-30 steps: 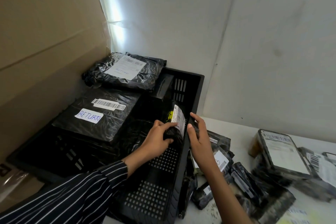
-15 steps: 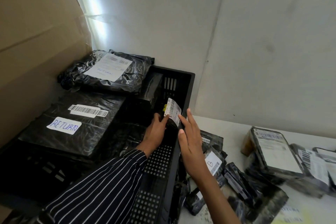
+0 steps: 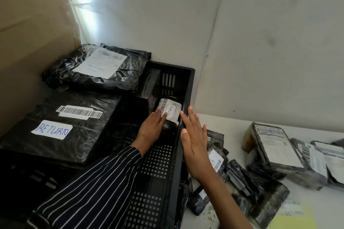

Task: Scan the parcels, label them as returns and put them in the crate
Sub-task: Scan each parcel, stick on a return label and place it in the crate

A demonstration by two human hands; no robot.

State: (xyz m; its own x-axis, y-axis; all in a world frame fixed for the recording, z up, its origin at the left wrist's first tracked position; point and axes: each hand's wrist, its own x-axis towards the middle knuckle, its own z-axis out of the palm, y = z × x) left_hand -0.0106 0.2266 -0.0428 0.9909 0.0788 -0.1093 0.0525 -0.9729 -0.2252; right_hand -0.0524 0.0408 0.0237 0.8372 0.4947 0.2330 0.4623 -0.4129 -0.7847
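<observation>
Inside the black slotted plastic crate (image 3: 186, 87), against its right wall near the far end, stands a small black plastic-wrapped parcel (image 3: 173, 104) with a white barcode label on which RETURN is written in blue. The left hand (image 3: 151, 128) reaches into the crate from a black sleeve with white pinstripes (image 3: 93, 188). Its fingers are straight and close together, laid flat against the left side of the small parcel's label; its thumb is hidden. The right hand (image 3: 193, 143) hovers over the crate's right rim with fingers straight and slightly spread, holding nothing. Its forefinger tip is at the small parcel's right edge, though whether it touches cannot be told.

Across the crate's left part lies a large flat black-wrapped parcel (image 3: 61, 135) bearing a barcode strip and a white RETURN sticker. Beyond it, over the crate's far left corner, rests a crumpled black polybag parcel (image 3: 119, 78) with a white shipping label marked RETURN. A brown cardboard sheet (image 3: 33, 33) rises to the left of the crate.

To the right of the crate, on the white table (image 3: 223, 126), a loose heap of small black-wrapped parcels (image 3: 242, 176) lies just beside the crate wall. Farther right is a boxy black-wrapped parcel (image 3: 275, 147) with a white shipping label facing up. Near the front of the table, right of the crate, lies a pale yellow sheet of RETURN stickers (image 3: 294, 214).
</observation>
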